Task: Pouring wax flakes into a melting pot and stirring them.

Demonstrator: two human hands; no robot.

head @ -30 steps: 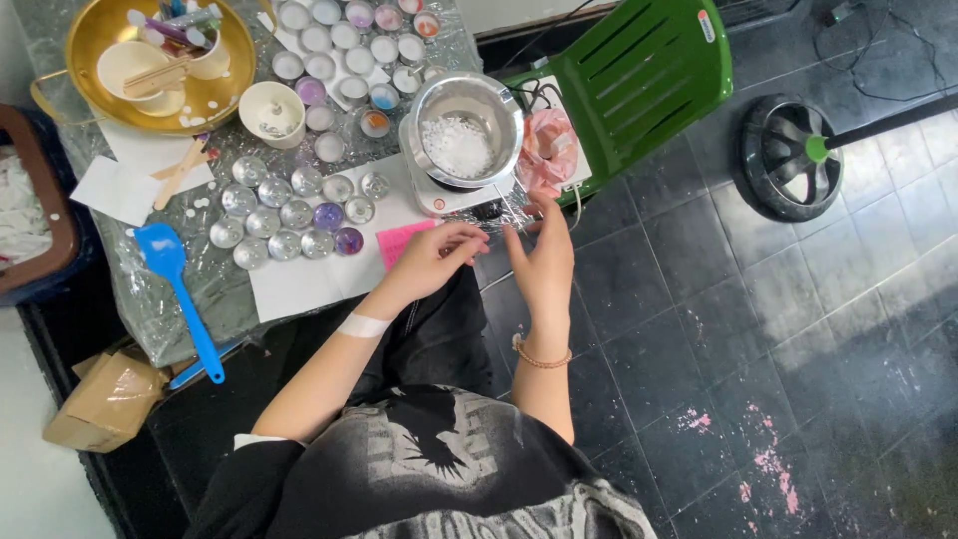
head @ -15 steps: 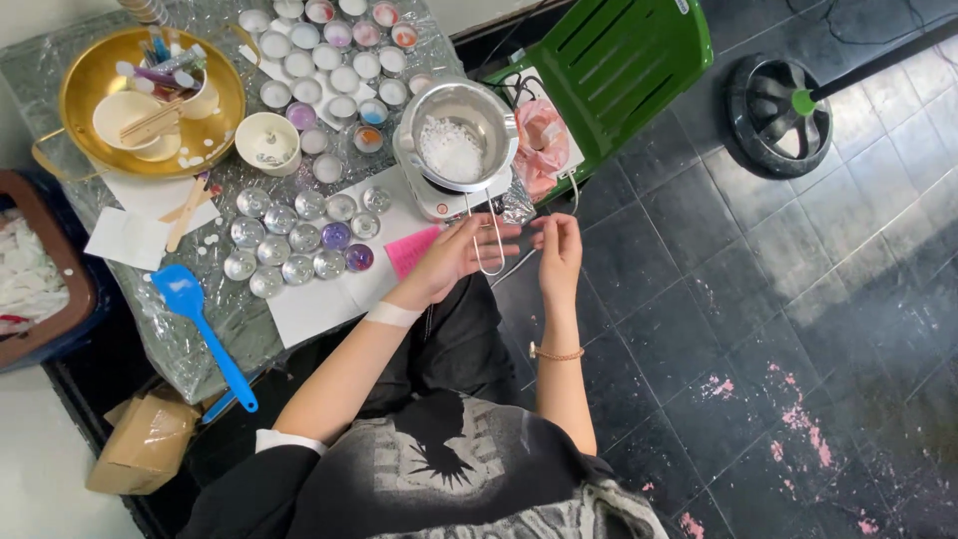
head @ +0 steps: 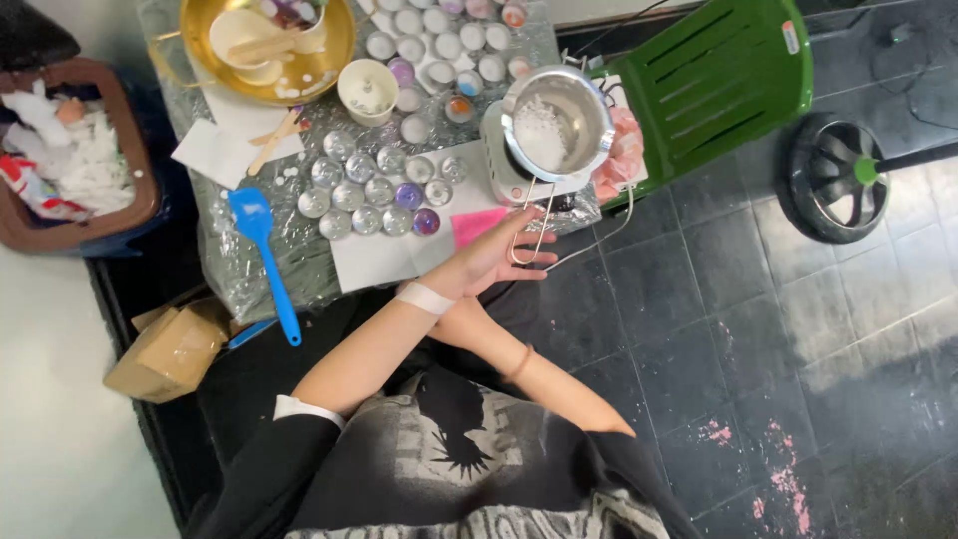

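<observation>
Head view: the left hand [head: 496, 257], fingers spread apart, rests against the wire loop handle [head: 531, 228] of a steel melting pot of white wax flakes [head: 555, 122] on a small white hotplate [head: 499, 165]; the right hand is hidden beneath the left forearm, grip unclear.

left hand [head: 496, 258] on pot's wire handle [head: 529, 228] | grip seemingly loose | right hand hidden under left forearm

Left hand [head: 494, 258] extended forward, fingers spread, right hand hidden beneath left forearm
</observation>
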